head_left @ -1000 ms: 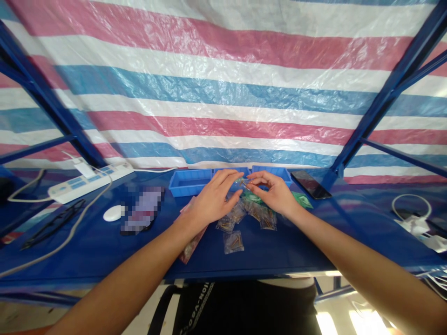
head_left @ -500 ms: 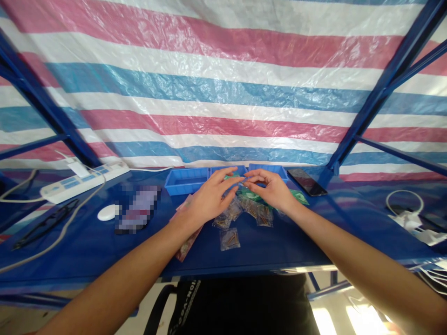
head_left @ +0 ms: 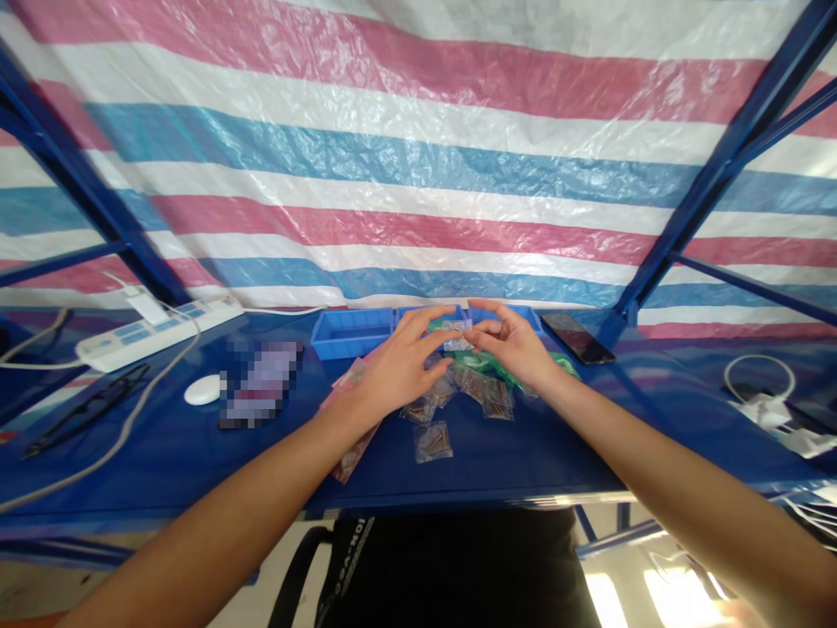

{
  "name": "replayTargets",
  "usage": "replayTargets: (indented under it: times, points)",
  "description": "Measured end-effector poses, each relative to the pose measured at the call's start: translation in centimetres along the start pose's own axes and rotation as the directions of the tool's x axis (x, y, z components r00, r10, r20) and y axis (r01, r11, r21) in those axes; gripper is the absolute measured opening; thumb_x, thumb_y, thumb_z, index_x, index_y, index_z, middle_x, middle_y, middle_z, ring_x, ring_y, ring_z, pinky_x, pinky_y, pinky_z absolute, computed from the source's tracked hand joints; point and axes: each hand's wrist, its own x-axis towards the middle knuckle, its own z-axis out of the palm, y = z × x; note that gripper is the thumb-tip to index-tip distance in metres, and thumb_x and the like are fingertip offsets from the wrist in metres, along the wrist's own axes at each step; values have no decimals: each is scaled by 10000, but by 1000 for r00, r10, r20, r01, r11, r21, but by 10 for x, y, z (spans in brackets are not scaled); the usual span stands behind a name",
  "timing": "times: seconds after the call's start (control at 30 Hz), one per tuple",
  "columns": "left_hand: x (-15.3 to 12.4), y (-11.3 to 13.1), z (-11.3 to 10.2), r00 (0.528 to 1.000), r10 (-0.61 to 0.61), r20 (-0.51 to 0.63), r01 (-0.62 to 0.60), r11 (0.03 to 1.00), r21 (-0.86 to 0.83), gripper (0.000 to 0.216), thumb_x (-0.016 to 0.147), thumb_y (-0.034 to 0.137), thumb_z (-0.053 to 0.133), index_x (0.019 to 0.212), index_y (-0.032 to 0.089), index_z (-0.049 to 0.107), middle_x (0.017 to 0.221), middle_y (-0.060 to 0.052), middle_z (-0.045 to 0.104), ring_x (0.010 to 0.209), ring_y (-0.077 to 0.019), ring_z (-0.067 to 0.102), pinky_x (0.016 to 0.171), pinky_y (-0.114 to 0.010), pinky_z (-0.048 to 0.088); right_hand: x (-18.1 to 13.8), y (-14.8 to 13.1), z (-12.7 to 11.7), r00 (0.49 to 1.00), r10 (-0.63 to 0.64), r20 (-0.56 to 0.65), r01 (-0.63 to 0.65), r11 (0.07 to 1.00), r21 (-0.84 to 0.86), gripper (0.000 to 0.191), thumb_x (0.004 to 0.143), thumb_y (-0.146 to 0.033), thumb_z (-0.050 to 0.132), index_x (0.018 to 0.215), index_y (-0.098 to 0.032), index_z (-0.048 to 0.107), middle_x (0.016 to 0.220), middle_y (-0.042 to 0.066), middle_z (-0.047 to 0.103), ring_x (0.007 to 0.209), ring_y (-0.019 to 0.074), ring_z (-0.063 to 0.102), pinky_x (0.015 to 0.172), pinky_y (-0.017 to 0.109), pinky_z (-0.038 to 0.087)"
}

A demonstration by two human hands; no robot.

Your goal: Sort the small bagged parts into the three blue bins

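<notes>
Bags [head_left: 498,399] of slim brass-coloured pieces on a blue bench [head_left: 523,462], just below two near-meeting hands.
Nearest, a pink packet [head_left: 353,462] lies partly hidden by the left forearm, and a single bag [head_left: 432,442] sits apart, right of it; the other bags cluster just beyond. Above that cluster, the left hand [head_left: 402,362] is loosely spread, thumb clear of its fingers; the right hand [head_left: 513,344] has its index extended and other fingers curled near the thumb. Shiny clear plastic [head_left: 457,338] shows between their fingertips; whether either grips it, I cannot tell. Green packaging [head_left: 482,360] lies beneath the right hand. Farther off stand three blue trays [head_left: 353,349], then a striped sheet [head_left: 418,166].
</notes>
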Motion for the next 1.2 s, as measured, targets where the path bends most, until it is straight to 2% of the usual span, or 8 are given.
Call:
replayTargets:
  times: [0.2, 0.37, 0.6, 0.7, 0.8, 0.87, 1.03, 1.2]
  points:
    - [1, -6, -1, 998, 2, -62, -1, 1000, 10, 304, 1031, 210, 642, 1318, 283, 711, 1507, -115, 596, 1421, -303, 541, 1183, -574, 487, -3, -5, 1, 990, 98, 99, -110, 986, 125, 387, 810, -524, 879, 1046, -239, 767, 914, 40, 803, 861, 221, 749, 644, 297, 552]
    - [2, -3, -4, 996, -28, -84, 24, 999, -43, 208, 1077, 264, 582, 1219, 234, 731, 1249, -101, 726, 1189, -251, 675, 1080, -457, 549, -7, -10, 4, 972, 137, 189, -168, 974, 155, 385, 806, -502, 895, 1061, -230, 800, 1004, 65, 815, 911, 222, 748, 644, 286, 545]
    - [3, 8, -3, 984, -174, -36, 164, 969, -186, 246, 1086, 326, 579, 1281, 229, 694, 1141, -57, 780, 1020, -213, 745, 970, -367, 595, -8, -12, 3, 978, 107, 179, -117, 992, 46, 406, 774, -511, 917, 1022, -217, 785, 720, -28, 672, 567, 101, 509, 503, 242, 383]
    - [3, 8, 0, 979, -202, -29, 191, 958, -213, 418, 1045, 285, 629, 1459, 247, 580, 1217, -68, 757, 1031, -220, 747, 950, -372, 623, -9, -12, 5, 978, 158, 136, -167, 984, 57, 422, 782, -549, 901, 974, -205, 752, 671, -53, 588, 525, 70, 379, 465, 223, 262]
    - [3, 9, 1, 989, -127, -70, 115, 981, -153, 548, 988, 227, 691, 1512, 258, 535, 1473, -130, 613, 1296, -281, 655, 1057, -440, 600, -10, -13, 6, 971, 209, 120, -224, 965, 135, 425, 780, -549, 904, 932, -193, 727, 628, -70, 506, 521, 60, 318, 469, 218, 200]
    - [2, 8, 0, 993, -66, -102, 56, 994, -99, 498, 983, 190, 688, 1465, 268, 587, 1572, -144, 520, 1412, -307, 571, 1135, -498, 552, -10, -15, 7, 960, 242, 140, -268, 941, 205, 418, 783, -540, 905, 900, -188, 711, 616, -70, 478, 514, 57, 301, 467, 220, 161]
    - [2, 1, -1, 990, 36, -139, -43, 998, -47, 252, 1032, 159, 619, 1236, 263, 725, 1442, -108, 643, 1342, -268, 616, 1111, -483, 551, -12, -19, 8, 932, 277, 234, -330, 915, 232, 443, 822, -570, 870, 790, -181, 660, 684, -12, 598, 506, 66, 379, 446, 228, 159]
    - [3, 2, -2, 990, -27, -138, 15, 996, -85, 162, 1058, 256, 624, 1185, 217, 717, 1171, -83, 768, 1128, -237, 717, 1031, -414, 574, -13, -22, 9, 967, 227, 111, -244, 955, 167, 464, 911, -679, 736, 1043, -234, 725, 803, 8, 670, 529, 98, 500, 421, 219, 192]
